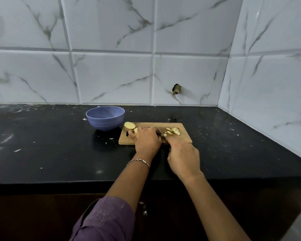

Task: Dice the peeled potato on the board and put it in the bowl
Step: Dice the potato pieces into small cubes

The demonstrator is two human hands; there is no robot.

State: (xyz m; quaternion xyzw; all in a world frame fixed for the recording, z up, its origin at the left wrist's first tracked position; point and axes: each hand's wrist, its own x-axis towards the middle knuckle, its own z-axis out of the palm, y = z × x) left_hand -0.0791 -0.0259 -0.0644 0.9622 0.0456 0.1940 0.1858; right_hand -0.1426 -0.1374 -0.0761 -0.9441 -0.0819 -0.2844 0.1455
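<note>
A purple sleeve (104, 221) covers the left arm nearest the camera. The right hand (182, 157) sits over the counter (59, 145) at the near edge of the board (185, 139), fist closed round the knife (161, 132), whose blade slants onto the board just beside the left hand (147, 138). That hand's fingers curl over a potato piece (135, 130), holding it down; only its left edge shows. A potato half (129, 126) lies at the board's far left corner, and diced pieces (173, 131) lie right of the blade. The bowl (105, 118) stands just beyond the board's left end. The counter stretches wide to either side, and the tiled wall (111, 75) closes the back and right.
</note>
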